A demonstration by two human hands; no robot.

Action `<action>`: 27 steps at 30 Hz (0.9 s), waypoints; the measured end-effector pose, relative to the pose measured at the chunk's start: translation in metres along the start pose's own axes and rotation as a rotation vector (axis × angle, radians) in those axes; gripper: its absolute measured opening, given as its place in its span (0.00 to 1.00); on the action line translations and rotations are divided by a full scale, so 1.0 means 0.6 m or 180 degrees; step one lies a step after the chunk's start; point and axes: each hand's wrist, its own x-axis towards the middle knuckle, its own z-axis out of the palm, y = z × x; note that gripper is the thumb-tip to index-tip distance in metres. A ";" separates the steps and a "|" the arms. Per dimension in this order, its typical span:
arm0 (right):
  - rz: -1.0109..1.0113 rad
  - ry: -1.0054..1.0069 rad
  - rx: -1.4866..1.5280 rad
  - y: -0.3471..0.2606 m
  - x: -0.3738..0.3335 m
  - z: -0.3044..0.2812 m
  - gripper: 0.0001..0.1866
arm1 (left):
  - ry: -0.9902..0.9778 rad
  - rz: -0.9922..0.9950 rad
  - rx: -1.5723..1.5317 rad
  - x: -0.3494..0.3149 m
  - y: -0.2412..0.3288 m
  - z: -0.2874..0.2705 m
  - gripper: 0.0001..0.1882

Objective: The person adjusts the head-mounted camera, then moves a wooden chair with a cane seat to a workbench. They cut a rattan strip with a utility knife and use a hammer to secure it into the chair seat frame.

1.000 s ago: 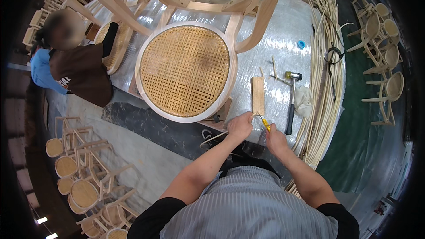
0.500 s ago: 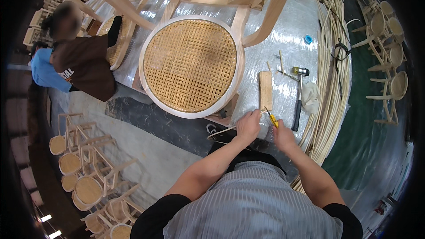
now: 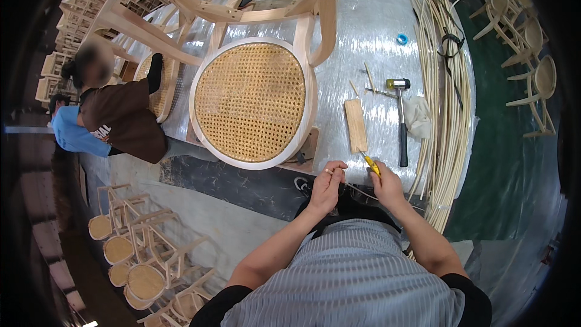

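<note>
My left hand (image 3: 327, 189) pinches a thin cane strip (image 3: 362, 192); its pale end shows at the fingertips and its length trails right, below my right hand. My right hand (image 3: 388, 185) grips a yellow utility knife (image 3: 372, 165), its blade pointing up and left toward the near end of a wooden block (image 3: 356, 127). That block lies flat on the plastic-covered table (image 3: 366, 12). Left of the block, a wooden chair frame with a round woven cane seat (image 3: 249, 103) rests on the table. A mallet (image 3: 402, 124) with a black handle lies right of the block.
A crumpled white cloth (image 3: 417, 116) and a long bundle of cane strips (image 3: 445, 97) lie along the table's right side. A blue ring (image 3: 402, 39) sits farther back. At the left, a person in brown (image 3: 121, 118) works beside another chair. Stacked chairs (image 3: 145, 278) stand lower left.
My left hand has moved left and down, away from the block, with the cane strip. The strip's length now trails right instead of left. The knife stays in my right hand; the view has shifted.
</note>
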 end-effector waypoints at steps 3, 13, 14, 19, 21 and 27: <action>0.0619 -0.0584 0.0669 -0.005 0.016 -0.012 0.19 | -0.0048 -0.0115 0.0125 -0.002 0.007 0.000 0.13; 0.0272 -0.0173 0.0709 -0.051 0.008 -0.047 0.20 | 0.0168 -0.0242 0.1003 0.030 0.058 0.010 0.16; 0.0263 -0.0160 0.0728 -0.050 0.005 -0.044 0.20 | 0.0156 -0.0228 0.1137 0.034 0.060 0.009 0.17; 0.0325 0.0049 0.0738 -0.036 -0.001 -0.030 0.22 | 0.0222 -0.0094 0.1822 0.070 0.046 0.007 0.20; 0.0411 0.0060 0.0783 -0.031 0.005 -0.025 0.22 | 0.0570 0.0219 0.1957 0.090 0.013 0.002 0.22; 0.0988 0.0207 0.1320 0.011 0.007 -0.028 0.22 | -0.0676 -0.0569 0.0910 0.164 0.071 -0.051 0.26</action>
